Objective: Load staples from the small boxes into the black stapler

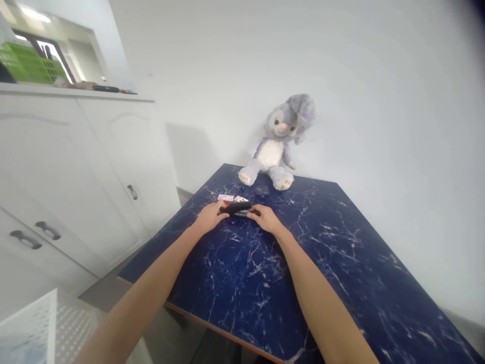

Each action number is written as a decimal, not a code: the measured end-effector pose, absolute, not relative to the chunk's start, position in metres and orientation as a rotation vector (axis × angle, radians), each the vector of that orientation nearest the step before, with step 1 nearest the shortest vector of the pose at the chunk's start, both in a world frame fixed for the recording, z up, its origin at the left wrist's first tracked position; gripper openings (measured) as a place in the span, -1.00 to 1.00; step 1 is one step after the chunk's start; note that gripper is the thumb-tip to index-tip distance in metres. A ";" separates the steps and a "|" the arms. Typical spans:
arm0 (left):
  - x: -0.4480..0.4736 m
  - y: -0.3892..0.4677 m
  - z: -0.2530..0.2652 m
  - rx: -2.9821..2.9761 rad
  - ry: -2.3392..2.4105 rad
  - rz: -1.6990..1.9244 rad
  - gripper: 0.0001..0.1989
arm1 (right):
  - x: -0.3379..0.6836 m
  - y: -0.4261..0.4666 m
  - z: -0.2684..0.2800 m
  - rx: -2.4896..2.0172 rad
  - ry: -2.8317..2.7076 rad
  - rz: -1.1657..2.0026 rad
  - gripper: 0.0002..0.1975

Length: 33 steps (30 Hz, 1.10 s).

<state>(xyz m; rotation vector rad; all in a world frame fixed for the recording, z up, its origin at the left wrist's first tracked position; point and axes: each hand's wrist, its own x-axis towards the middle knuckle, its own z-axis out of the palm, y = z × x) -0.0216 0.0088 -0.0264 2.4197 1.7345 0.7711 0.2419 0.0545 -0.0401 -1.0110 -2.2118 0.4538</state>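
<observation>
L hand (208, 217) & R hand (266, 219) apart, fingers & thumbs pinched on opp. ends of black item (238, 207) btwn them; too small to ID. Small cards (226, 197) just beyond, nr L hand. Plush toy (271, 154) farther beyond, by back edge of blue table (235, 283). Tabletop stretches wide R of R hand; front edge (223, 331) well this side of both. White cabinet (94, 151) well L.
</observation>
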 end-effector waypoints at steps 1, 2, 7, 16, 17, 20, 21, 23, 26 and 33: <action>-0.023 0.010 -0.026 2.432 1.743 0.752 -0.67 | 0.245 0.055 -0.039 -1.014 -2.213 0.470 -0.82; -0.024 0.010 -0.026 2.445 1.752 0.734 -0.66 | 0.250 0.056 -0.039 -1.023 -2.209 0.475 -0.82; -0.027 0.013 -0.029 2.448 1.780 0.744 -0.65 | 0.289 0.051 -0.037 -1.089 -2.168 0.471 -0.79; -0.026 0.014 -0.031 2.352 1.737 0.832 -0.65 | 0.275 0.032 -0.031 -0.977 -2.356 0.206 -0.59; -0.026 0.014 -0.031 2.336 1.730 0.840 -0.65 | 0.271 0.031 -0.031 -0.980 -2.385 0.179 -0.59; -0.026 0.013 -0.030 2.300 1.713 0.865 -0.67 | 0.267 0.030 -0.032 -1.070 -2.354 0.116 -0.67; -0.026 0.013 -0.029 2.289 1.712 0.867 -0.67 | 0.267 0.030 -0.033 -1.094 -2.319 0.122 -0.72; -0.025 0.011 -0.026 2.261 1.706 0.878 -0.65 | 0.268 0.032 -0.034 -1.112 -2.203 0.203 -0.79; -0.023 0.009 -0.023 2.231 1.635 0.915 -0.58 | 0.273 0.036 -0.033 -1.264 -1.734 0.289 -0.72; -0.022 0.012 -0.025 2.207 1.529 0.991 -0.55 | 0.265 0.048 -0.035 -1.475 -1.645 0.685 -0.63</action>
